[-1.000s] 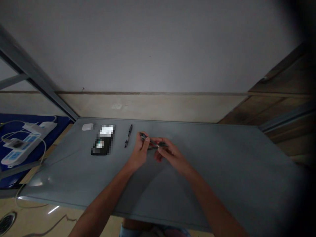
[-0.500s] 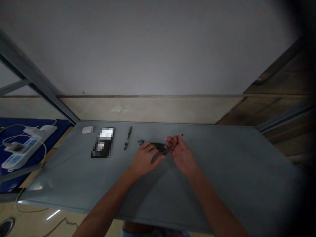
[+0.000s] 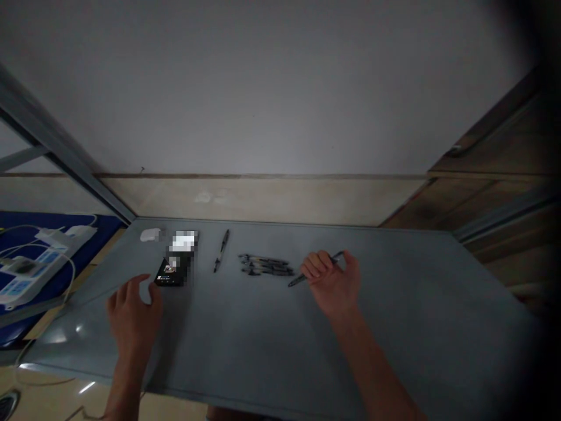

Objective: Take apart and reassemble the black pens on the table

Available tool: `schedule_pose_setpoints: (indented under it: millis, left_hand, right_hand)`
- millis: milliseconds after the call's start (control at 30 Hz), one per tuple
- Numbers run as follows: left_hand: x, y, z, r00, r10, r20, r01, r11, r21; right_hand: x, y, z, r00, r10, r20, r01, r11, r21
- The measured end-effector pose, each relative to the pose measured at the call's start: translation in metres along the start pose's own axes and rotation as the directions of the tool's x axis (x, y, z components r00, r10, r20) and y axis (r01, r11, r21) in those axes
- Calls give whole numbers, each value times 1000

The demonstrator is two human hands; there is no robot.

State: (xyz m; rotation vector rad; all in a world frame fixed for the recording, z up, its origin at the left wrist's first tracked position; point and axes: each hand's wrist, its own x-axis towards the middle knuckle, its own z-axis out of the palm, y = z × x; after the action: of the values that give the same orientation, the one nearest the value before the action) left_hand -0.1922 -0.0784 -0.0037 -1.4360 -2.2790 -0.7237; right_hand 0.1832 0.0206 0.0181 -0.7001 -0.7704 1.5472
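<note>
My right hand (image 3: 331,283) is closed around a dark pen (image 3: 298,280), palm turned up, with the pen slanting across the fingers. To its left lies a small pile of several pens (image 3: 266,266), side by side on the grey table (image 3: 245,339). One more pen (image 3: 221,250) lies apart from them, tilted, farther left. My left hand (image 3: 135,316) hovers over the left part of the table with fingers curved and apart, holding nothing. Just beyond its thumb is a phone (image 3: 175,272) with a lit, pixelated screen.
A white case (image 3: 151,235) sits at the table's back left. Off the left edge, a white power strip (image 3: 39,269) with cables lies on a blue surface (image 3: 107,225). A metal post (image 3: 87,175) stands at the back left corner, and a wall (image 3: 263,199) runs behind.
My left hand has left the pens and moved left, near the phone. My right hand has shifted slightly right with a pen, and the pile of pens now lies uncovered.
</note>
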Motion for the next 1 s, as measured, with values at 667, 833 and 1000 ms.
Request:
schedule_pose_setpoints:
  millis: [667,833,1000]
  left_hand:
    - [0,-14,31,981,-128,144,137,989,-56]
    - [1,-22,32,978,-114,176,136,984,-116]
    - [3,-21,33,978,-11,210,23,998,-56]
  right_hand:
    - [2,5,0,988,142,63,-154,839,522]
    - [2,3,-1,988,144,57,-152,826,544]
    - [1,3,1,990,127,65,-141,813,565]
